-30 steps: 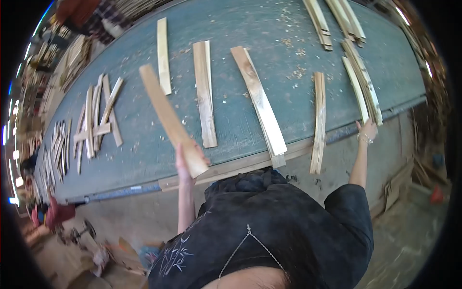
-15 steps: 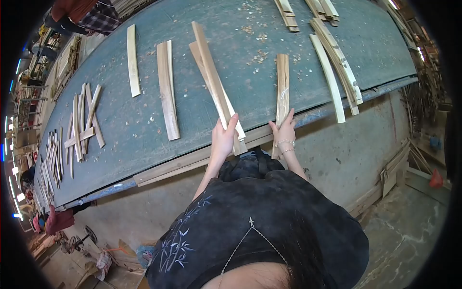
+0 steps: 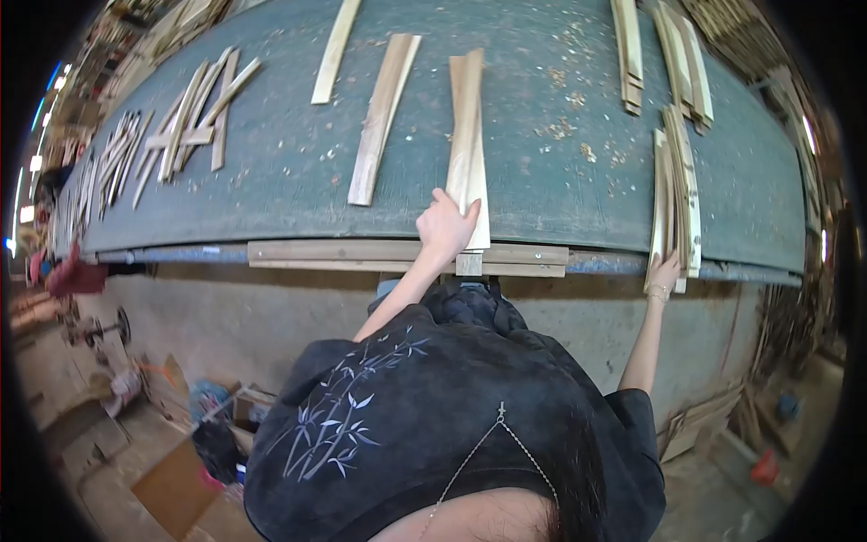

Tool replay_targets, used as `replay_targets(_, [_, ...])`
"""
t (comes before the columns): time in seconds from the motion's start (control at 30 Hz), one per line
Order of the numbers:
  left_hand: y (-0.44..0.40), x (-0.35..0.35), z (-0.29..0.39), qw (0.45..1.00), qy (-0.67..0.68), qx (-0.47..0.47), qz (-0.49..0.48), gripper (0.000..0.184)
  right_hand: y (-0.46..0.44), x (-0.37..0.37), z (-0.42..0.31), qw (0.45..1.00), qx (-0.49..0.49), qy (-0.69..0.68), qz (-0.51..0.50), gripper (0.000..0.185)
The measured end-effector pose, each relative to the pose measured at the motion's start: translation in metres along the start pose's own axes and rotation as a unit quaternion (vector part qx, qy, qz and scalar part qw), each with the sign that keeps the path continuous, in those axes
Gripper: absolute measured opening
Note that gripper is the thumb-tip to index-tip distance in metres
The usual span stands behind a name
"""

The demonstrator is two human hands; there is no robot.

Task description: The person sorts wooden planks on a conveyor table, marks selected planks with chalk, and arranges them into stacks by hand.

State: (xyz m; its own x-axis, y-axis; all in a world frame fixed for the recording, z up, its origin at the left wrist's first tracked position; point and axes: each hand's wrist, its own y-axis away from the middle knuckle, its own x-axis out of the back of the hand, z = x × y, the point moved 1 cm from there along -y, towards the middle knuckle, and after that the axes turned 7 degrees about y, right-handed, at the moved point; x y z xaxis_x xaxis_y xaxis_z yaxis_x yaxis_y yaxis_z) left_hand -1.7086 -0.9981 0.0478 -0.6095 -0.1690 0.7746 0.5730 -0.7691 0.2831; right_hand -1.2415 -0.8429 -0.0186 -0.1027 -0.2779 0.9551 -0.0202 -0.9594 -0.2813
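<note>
My left hand [image 3: 446, 226] is closed around the near end of a few overlapping wooden strips [image 3: 466, 135], which lie on the green table and point away from me. Its thumb presses on the right side, and the strips' near ends stick out over the table edge. Off to the right, my right hand [image 3: 664, 274] is closed on the near end of a wooden strip in a bundle [image 3: 683, 190]. Its fingers partly hide the strip ends. A bracelet circles that wrist.
A pair of strips [image 3: 384, 117] and a single pale strip [image 3: 336, 50] lie left of centre. Crossed strips [image 3: 185, 122] are further left. More stacks [image 3: 628, 54] [image 3: 685, 63] stand at the far right. Wood chips [image 3: 571, 81] are scattered about. Wooden rails [image 3: 406, 256] line the front edge.
My right hand has moved right, from near the centre to the right-hand bundle, with its knotty strip. My left hand still grips its strips. The view has turned and shifted.
</note>
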Motion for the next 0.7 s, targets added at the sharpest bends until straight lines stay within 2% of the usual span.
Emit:
replay_targets(0.07, [-0.002,-0.003,0.000,1.000,-0.021,0.010,0.010,0.056,0.005,-0.011,-0.003,0.997,-0.065,0.033,-0.029,0.052])
replay_targets(0.1, [-0.002,-0.004,0.000,1.000,-0.024,0.003,0.002,0.058,0.006,-0.001,-0.012,0.996,-0.074,0.054,0.011,0.052])
replay_targets(0.13, [-0.001,-0.006,0.001,1.000,-0.027,-0.006,-0.008,0.059,0.007,0.005,-0.024,0.996,-0.068,0.051,0.010,0.052])
replay_targets(0.2, [0.000,-0.003,0.002,0.999,-0.037,-0.007,-0.011,0.057,0.011,0.037,-0.062,0.990,-0.058,0.085,0.100,0.052])
replay_targets(0.23, [-0.001,-0.002,0.002,0.999,-0.037,-0.006,-0.037,0.065,0.012,0.055,-0.088,0.995,-0.054,0.011,0.078,0.051])
replay_targets(0.27, [-0.001,0.000,0.004,0.997,-0.037,-0.006,-0.063,0.074,0.014,0.051,-0.104,0.994,-0.007,-0.066,0.092,0.047])
replay_targets(0.3, [0.000,0.002,0.006,0.997,-0.036,-0.007,-0.061,0.074,0.018,0.058,-0.130,0.982,0.053,-0.143,0.109,0.044])
replay_targets(0.37, [0.003,0.005,0.010,0.993,-0.073,-0.003,-0.096,0.094,0.025,0.066,-0.189,0.948,0.031,-0.315,-0.034,0.044])
replay_targets(0.47, [0.005,0.006,0.012,0.990,-0.049,0.005,-0.134,0.104,0.036,0.081,-0.287,0.832,0.026,-0.505,-0.229,0.049])
replay_targets(0.53, [0.004,0.009,0.009,0.988,-0.040,0.007,-0.149,0.102,0.041,0.071,-0.341,0.773,0.009,-0.533,-0.344,0.064])
replay_targets(0.57, [0.002,0.008,0.001,0.986,-0.022,-0.004,-0.163,0.102,0.044,0.040,-0.361,0.776,0.030,-0.527,-0.345,0.073])
replay_targets(0.6, [-0.001,0.008,-0.005,0.984,-0.003,-0.015,-0.177,0.103,0.049,0.057,-0.381,0.751,-0.003,-0.535,-0.386,0.080])
replay_targets(0.63, [-0.004,0.010,-0.011,0.983,0.018,-0.022,-0.179,0.093,0.049,0.059,-0.394,0.761,0.000,-0.509,-0.401,0.085])
replay_targets(0.67, [-0.009,0.006,-0.021,0.983,0.022,-0.026,-0.180,0.093,0.052,0.055,-0.404,0.794,-0.015,-0.488,-0.364,0.083])
replay_targets(0.7, [-0.016,-0.001,-0.035,0.981,0.091,-0.039,-0.169,0.086,0.051,0.056,-0.407,0.819,-0.017,-0.455,-0.349,0.080])
